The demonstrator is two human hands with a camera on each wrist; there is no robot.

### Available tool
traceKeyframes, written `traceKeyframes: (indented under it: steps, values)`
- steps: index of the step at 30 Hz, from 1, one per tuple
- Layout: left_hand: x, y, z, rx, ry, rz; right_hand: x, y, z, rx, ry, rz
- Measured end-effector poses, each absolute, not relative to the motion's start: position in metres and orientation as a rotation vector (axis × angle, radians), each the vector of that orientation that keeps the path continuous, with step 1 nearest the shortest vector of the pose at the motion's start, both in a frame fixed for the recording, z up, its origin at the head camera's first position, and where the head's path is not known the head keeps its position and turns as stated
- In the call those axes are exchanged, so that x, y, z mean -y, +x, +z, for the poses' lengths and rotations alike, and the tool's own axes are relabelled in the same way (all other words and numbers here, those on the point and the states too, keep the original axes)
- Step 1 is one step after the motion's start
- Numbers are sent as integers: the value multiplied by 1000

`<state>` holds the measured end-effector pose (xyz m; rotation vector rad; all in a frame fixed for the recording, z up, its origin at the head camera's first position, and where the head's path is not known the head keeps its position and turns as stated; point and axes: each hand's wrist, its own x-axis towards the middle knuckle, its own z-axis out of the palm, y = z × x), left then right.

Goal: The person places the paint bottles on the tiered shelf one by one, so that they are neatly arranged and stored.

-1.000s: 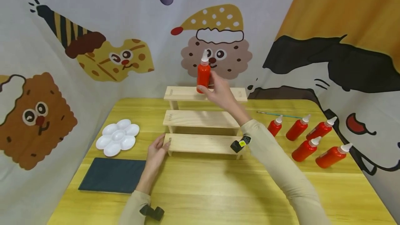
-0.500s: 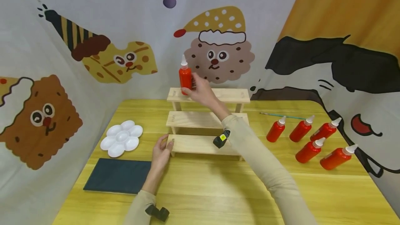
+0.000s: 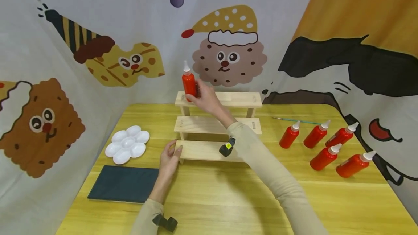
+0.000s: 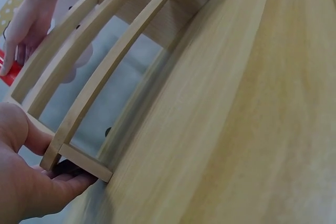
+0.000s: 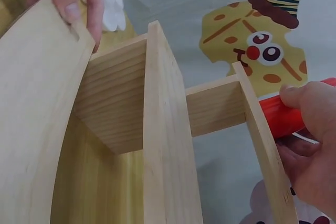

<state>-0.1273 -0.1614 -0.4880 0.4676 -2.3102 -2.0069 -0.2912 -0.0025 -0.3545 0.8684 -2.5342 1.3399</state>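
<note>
The red bottle [image 3: 188, 82], gripped by the right hand [image 3: 206, 97], has shifted leftward to the top tier's [image 3: 241, 99] left end, apparently being positioned there, contact unconfirmed; the left hand [image 3: 168, 159] grips the bottom tier's [image 3: 200, 151] left end.

Head view looks down; 2 nearer, seemingly tilted wrist views share shelves [image 3: 202, 125].

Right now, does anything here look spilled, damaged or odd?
Nothing stands out: the wooden rack looks intact, the red bottle in the right hand looks sound, and no spill shows on the table.
</note>
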Motion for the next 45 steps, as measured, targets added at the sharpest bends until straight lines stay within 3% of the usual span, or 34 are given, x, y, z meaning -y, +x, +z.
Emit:
traceKeyframes:
  steps: [12,45]
  values:
    - [163,-126,-487,2333,479,-1933,-23,-275,-336,2533,799,1455]
    - [155,-125,-492,2271,523,-1982,-189,-188,-316,2362,409,1298]
